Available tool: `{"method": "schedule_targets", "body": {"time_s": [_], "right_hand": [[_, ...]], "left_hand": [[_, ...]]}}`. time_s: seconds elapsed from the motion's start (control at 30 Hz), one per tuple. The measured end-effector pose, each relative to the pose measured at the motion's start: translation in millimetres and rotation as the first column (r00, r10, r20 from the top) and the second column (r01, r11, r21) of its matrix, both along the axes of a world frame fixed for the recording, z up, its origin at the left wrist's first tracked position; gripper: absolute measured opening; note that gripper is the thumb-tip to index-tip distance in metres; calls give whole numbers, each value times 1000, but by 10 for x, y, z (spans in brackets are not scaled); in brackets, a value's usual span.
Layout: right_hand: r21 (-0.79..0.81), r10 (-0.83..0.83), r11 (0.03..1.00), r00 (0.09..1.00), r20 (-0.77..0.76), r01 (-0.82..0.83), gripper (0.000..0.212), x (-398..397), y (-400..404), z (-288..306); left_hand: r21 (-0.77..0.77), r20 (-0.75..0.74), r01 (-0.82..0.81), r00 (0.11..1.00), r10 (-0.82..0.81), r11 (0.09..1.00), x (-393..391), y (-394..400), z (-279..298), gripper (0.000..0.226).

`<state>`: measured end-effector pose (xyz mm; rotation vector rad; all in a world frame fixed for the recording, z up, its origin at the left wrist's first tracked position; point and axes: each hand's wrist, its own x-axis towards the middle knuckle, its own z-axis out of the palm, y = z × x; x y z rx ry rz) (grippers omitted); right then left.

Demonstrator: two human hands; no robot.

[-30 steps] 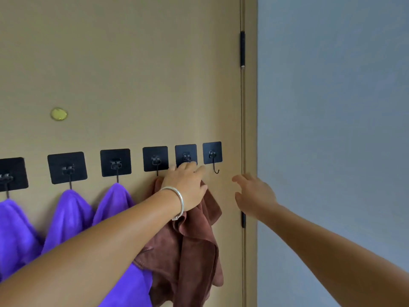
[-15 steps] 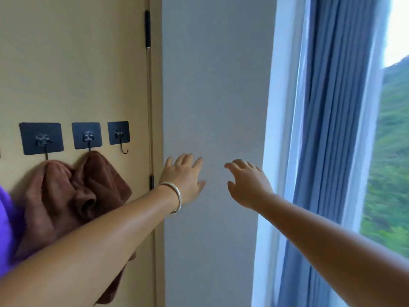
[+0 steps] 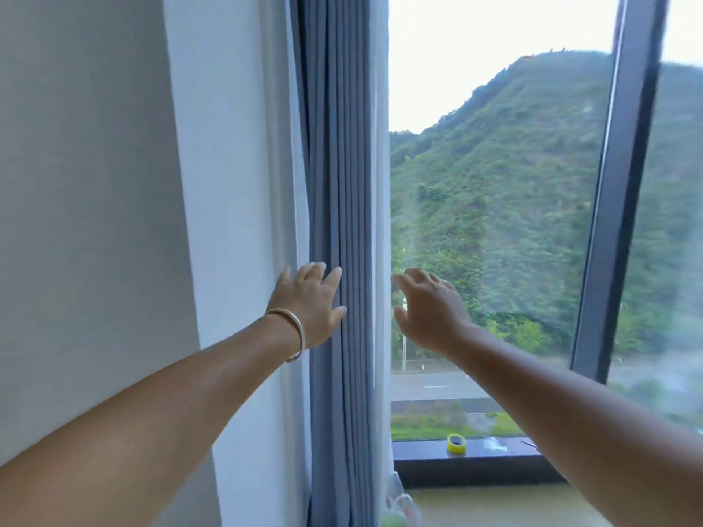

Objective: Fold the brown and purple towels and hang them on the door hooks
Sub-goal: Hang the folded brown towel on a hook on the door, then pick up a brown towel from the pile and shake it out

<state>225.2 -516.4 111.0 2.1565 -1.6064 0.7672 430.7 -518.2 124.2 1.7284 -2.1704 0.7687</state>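
A: What fills the view?
B: A window (image 3: pixel 494 222) with a green hill (image 3: pixel 513 165) beyond, and a dark frame bar (image 3: pixel 616 203) at the right. A grey-blue curtain (image 3: pixel 342 184) hangs bunched at its left edge, then a pale wall (image 3: pixel 87 184).

A: And the hands?
B: Both arms reach forward. The left hand (image 3: pixel 310 302), a bracelet (image 3: pixel 293 332) on its wrist, is in front of the curtain, fingers straight and slightly spread, holding nothing. The right hand (image 3: pixel 430 310) is in front of the glass, fingers loosely bent, also holding nothing.

A: The towels and hooks?
B: Out of view; I cannot tell where they are.

A: Anything small?
B: A yellow ring (image 3: pixel 456 443) on the sill (image 3: pixel 475 460).
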Motion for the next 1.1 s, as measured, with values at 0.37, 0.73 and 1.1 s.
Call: {"method": "schedule_targets", "body": {"time_s": [0.37,0.73,1.1], "right_hand": [[76,-401,914,916,32,398,61,-2632,568,-330],[173,-838,537,546,-3,826,61,-4824,2293,-640],[201,-987,130,147,-71,971,56,-5807,3800,-779]], "left_hand": [[66,-4,358,933,-359,931,-2794,-172,-271,69],[106,10,751,654,-756,651,-5377,539,-587,68],[106,-25,955,280,-960,276,-7236,1589,-802,68]]}}
